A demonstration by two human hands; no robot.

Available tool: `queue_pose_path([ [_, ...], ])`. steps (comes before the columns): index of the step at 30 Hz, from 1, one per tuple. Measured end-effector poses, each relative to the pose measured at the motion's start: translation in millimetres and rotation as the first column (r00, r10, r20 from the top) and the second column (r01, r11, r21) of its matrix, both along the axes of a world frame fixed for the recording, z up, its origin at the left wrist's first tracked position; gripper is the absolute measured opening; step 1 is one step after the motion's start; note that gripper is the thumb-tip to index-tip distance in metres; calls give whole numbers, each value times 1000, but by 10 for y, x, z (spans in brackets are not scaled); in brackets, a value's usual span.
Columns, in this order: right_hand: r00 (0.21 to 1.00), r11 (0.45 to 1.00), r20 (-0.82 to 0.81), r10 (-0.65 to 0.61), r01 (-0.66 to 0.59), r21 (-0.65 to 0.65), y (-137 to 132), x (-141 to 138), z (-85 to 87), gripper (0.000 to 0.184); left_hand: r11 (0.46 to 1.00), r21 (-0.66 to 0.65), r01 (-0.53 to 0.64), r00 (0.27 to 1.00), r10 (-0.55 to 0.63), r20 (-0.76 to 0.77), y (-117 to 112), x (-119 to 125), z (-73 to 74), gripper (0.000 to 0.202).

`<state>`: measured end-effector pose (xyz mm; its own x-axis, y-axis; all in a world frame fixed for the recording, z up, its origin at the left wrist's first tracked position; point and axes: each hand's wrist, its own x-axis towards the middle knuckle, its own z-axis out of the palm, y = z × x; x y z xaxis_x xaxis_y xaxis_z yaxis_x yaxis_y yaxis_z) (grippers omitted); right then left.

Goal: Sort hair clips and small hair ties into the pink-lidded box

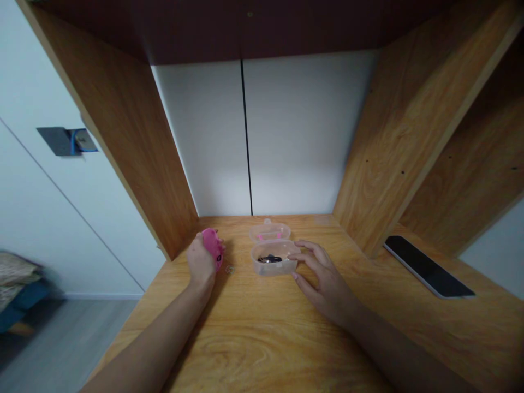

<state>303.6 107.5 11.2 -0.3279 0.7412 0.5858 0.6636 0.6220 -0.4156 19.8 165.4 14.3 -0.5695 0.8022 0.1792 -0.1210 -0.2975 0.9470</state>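
Observation:
My left hand [202, 262] is wrapped round a pink rounded object [212, 245] with a small dark mark, held at the left of the wooden surface. What kind of object it is, I cannot make out. Beside it lies a small pale ring-like item [230, 269]. In the middle stands a clear plastic box [268, 268], its hinged lid [269, 232] folded back, with pink clips showing. Inside are several small dark and metallic items [270, 259], too small to name. My right hand [321, 278] is at the box's right rim, fingers apart, fingertips touching or just over it.
A dark flat device [428, 267], like a tablet or phone, lies at the right beyond an upright wooden panel [401, 164]. Another panel [135, 131] rises on the left, a dark shelf [245, 33] spans overhead, and a white back wall [295, 136] closes the recess.

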Motion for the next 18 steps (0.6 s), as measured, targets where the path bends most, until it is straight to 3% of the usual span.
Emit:
queue_pose_path([
  [8,1000,1000,13,-12,13,-20,-1,-2,7,37,994,22,109,990,-107,-93,-93,65,5,49],
  [13,1000,1000,15,-8,8,-24,-1,1,7,34,969,41,242,953,-230,-197,-145,79,-7,53],
  [18,1000,1000,22,5,-4,-25,-3,5,8,35,947,99,307,920,-269,-284,-195,90,-32,50],
])
